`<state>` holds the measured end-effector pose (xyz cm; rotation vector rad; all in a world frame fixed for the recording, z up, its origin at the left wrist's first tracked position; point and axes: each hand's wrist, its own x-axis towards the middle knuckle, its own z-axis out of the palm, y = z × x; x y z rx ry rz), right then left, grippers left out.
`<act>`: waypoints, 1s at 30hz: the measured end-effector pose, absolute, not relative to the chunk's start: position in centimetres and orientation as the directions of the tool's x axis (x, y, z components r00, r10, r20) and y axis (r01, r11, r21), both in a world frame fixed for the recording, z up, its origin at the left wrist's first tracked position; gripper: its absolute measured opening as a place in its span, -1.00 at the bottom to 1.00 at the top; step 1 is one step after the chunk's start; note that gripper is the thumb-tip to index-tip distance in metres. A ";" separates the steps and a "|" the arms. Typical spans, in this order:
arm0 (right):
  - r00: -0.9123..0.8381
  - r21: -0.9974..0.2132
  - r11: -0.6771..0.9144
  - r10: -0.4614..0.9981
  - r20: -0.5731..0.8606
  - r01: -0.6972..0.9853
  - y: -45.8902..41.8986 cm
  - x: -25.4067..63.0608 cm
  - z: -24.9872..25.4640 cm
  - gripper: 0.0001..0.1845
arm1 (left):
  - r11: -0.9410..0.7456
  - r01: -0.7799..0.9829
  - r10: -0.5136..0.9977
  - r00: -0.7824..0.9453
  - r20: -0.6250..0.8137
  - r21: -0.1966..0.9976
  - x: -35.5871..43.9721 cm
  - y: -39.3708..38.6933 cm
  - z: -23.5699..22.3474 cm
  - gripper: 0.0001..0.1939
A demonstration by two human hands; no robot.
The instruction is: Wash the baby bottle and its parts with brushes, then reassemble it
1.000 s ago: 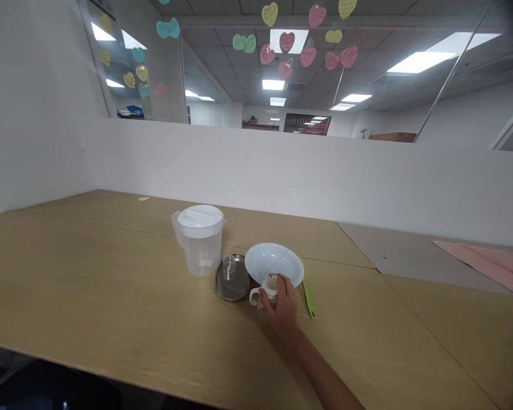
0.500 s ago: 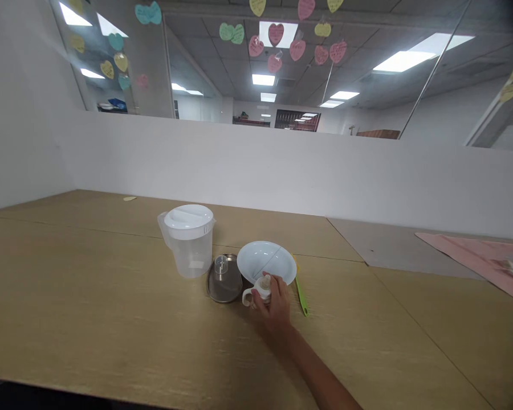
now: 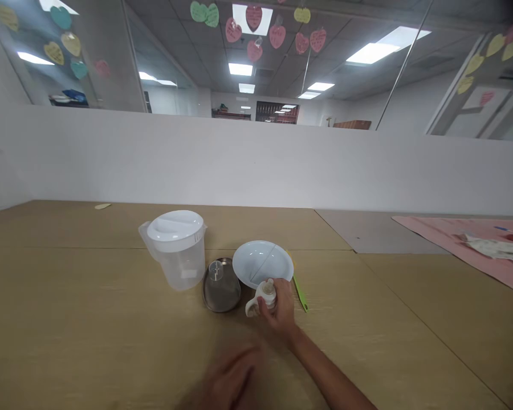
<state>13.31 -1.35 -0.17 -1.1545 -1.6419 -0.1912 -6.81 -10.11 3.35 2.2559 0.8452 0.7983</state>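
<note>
My right hand [image 3: 280, 310] is wrapped round a small white baby bottle [image 3: 265, 294] with side handles, standing on the wooden table [image 3: 89, 330]. Just behind it lies a white divided bowl [image 3: 263, 263]. To its left a steel tray [image 3: 222, 290] carries a clear plastic cap [image 3: 216, 271]. A translucent pitcher [image 3: 176, 249] with a white lid stands further left. My left hand [image 3: 228, 381] is a motion-smeared shape low in the view, nearest the table in front of the tray; its fingers cannot be made out.
A green utensil [image 3: 300, 293] lies right of the bowl. A pink cloth [image 3: 465, 245] with paper on it covers the far right of the table. A white partition wall [image 3: 256, 165] runs behind the table.
My left hand has come into view at the bottom, blurred. The camera has turned right and down a little. My right hand stays on the baby bottle.
</note>
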 end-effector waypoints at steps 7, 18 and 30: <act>0.051 -0.416 0.538 0.566 0.823 0.733 -1.7 13.0 -0.1 -0.62 | -0.827 0.330 0.561 0.537 0.631 0.455 -3.0 -2.7 2.5 -0.24; 0.020 -0.431 0.572 0.586 0.810 0.698 -2.0 13.3 0.5 -0.50 | -0.614 0.253 0.737 0.522 0.429 0.748 -2.3 -1.4 -0.1 -0.35; -0.060 -0.432 0.631 0.605 0.794 0.644 -2.2 13.8 1.7 -0.55 | -0.542 0.222 0.755 0.551 0.354 0.810 -2.4 -1.3 1.1 -0.45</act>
